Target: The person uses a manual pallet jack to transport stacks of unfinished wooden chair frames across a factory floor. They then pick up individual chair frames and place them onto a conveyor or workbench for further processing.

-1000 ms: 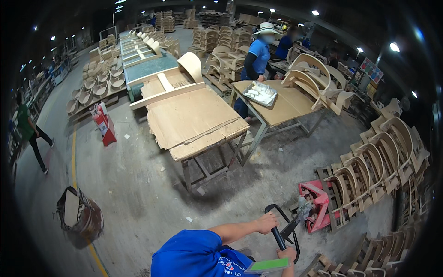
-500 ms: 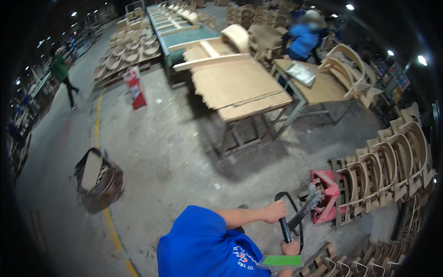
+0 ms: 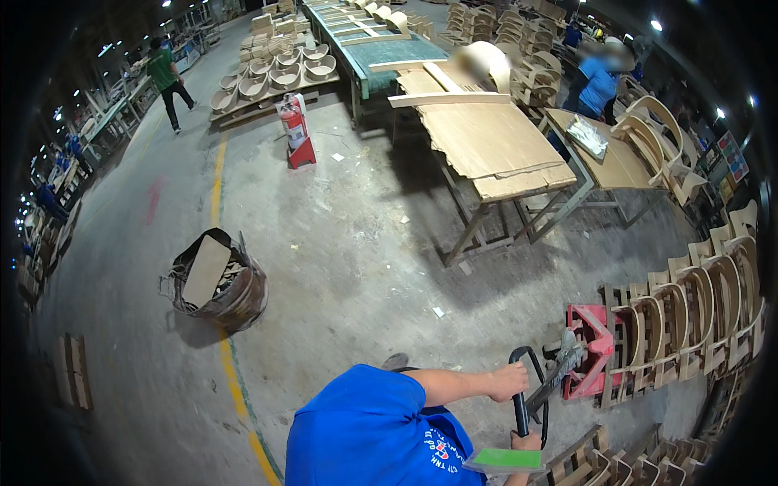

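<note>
1. Because the badge (image 3: 506,460), a green card in clear plastic, cuts the view, the right hand (image 3: 526,441) shows only partly; it looks wrapped around the lower end of the black handle (image 3: 522,411), its fingertips hard to make out.
2. Higher on this same bar, the left hand (image 3: 508,381) is curled firmly.
3. This handle belongs to the red metal pallet jack (image 3: 601,345), whose forks are hidden beneath bent-wood chair frames (image 3: 702,285).
4. Left of the pallet jack, white lettering, bent by folds, marks the blue cloth shirt (image 3: 348,421).
5. Farther left of the pallet jack stands a rusty, dented drum (image 3: 245,300).
</note>
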A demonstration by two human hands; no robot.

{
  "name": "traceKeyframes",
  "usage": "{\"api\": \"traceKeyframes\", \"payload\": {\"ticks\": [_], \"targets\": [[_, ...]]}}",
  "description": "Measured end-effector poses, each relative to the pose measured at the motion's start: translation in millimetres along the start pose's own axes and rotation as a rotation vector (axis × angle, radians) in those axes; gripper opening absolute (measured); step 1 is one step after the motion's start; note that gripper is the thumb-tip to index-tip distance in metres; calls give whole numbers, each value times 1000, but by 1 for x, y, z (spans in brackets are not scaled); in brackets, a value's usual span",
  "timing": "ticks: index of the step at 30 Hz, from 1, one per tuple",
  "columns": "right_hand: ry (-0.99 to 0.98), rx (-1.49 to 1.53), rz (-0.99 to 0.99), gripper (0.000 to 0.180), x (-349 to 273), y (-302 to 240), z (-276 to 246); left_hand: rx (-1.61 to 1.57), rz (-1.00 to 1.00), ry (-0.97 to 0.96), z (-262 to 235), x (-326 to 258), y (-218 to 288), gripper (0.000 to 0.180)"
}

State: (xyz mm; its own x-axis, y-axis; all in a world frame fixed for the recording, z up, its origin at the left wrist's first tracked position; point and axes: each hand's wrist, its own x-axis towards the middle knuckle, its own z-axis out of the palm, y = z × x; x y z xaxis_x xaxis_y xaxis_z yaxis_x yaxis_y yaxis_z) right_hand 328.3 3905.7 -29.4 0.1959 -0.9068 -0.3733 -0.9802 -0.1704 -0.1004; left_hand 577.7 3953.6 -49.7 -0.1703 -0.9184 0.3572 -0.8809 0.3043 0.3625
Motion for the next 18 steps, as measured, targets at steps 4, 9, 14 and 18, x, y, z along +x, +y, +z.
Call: {"api": "traceKeyframes", "payload": {"ticks": [4, 9, 14, 18], "targets": [[8, -28, 9, 40, -38, -18, 32, -39, 19, 0, -17, -54, -2, 15], [-32, -134, -42, 37, -89, -41, 79, -13, 60, 26, -21, -128, -6, 14], [-49, -191, -57, 37, -154, -44, 135, -9, 80, 3, -19, -200, 8, 8], [-67, -209, -78, 38, -196, -54, 168, -6, 37, -73, -11, -256, 23, 7]]}}
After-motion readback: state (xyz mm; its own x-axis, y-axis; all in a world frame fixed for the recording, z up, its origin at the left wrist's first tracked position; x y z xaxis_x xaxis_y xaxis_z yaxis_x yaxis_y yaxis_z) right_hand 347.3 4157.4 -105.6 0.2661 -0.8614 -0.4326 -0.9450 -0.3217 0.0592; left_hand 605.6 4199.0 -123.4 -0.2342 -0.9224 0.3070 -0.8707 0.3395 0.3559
